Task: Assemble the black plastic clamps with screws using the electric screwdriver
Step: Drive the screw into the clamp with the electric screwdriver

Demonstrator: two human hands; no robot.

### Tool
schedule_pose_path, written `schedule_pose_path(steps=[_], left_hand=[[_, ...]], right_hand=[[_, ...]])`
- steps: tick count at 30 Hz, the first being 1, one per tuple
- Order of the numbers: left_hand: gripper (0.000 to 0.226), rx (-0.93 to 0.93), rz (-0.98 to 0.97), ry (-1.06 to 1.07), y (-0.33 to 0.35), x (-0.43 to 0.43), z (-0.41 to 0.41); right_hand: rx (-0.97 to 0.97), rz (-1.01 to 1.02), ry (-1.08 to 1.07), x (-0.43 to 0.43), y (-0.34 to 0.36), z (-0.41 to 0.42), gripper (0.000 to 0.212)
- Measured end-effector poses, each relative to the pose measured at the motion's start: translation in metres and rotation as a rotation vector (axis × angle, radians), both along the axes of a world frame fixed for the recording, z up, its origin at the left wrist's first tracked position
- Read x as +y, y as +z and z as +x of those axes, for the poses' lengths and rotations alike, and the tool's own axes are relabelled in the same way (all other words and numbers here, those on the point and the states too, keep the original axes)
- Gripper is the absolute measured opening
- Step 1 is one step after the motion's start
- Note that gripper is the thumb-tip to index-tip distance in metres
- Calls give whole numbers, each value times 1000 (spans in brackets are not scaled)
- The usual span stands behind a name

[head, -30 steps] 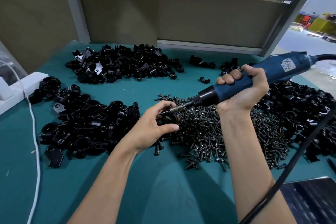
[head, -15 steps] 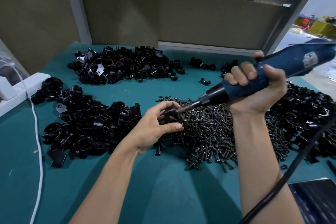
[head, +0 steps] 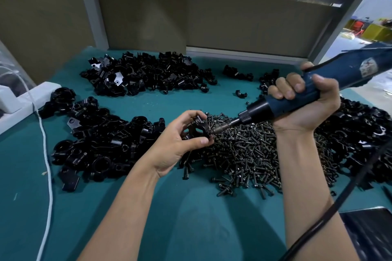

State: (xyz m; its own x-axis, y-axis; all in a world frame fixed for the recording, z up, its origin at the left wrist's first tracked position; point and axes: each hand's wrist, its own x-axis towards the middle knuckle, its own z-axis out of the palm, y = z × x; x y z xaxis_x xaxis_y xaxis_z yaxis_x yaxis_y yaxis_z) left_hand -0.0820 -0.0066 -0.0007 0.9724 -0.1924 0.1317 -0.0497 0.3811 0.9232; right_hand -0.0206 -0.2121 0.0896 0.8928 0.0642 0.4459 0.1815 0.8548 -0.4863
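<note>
My left hand (head: 178, 144) pinches a black plastic clamp (head: 198, 126) between thumb and fingers, just above the left edge of the screw heap (head: 250, 150). My right hand (head: 305, 104) grips the blue electric screwdriver (head: 314, 89), which slants down to the left. Its metal bit (head: 222, 127) meets the right side of the clamp, where a screw sits. The screwdriver's black cord (head: 331, 207) hangs down past my right forearm.
Heaps of black clamp parts lie on the teal table (head: 191, 218): one at the back (head: 144, 74), one on the left (head: 99, 142), one on the right (head: 364, 137). A white cable (head: 47, 165) runs along the left. A dark tray corner (head: 369, 231) sits at lower right.
The right hand has raised and tilted the screwdriver's rear upward. The bit has stayed at the clamp in my left hand, which has turned slightly.
</note>
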Motion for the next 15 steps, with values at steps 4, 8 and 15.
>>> schedule_pose_path(steps=[4, 8, 15], left_hand=[[42, 12, 17, -8, -1, -3, 0], [43, 23, -7, -5, -3, -3, -1], [44, 34, -7, 0, -3, -3, 0]], right_hand=[[23, -20, -49, 1, -2, -1, 19], [55, -14, -63, 1, -2, -1, 14], [71, -17, -83, 4, -3, 0, 14]])
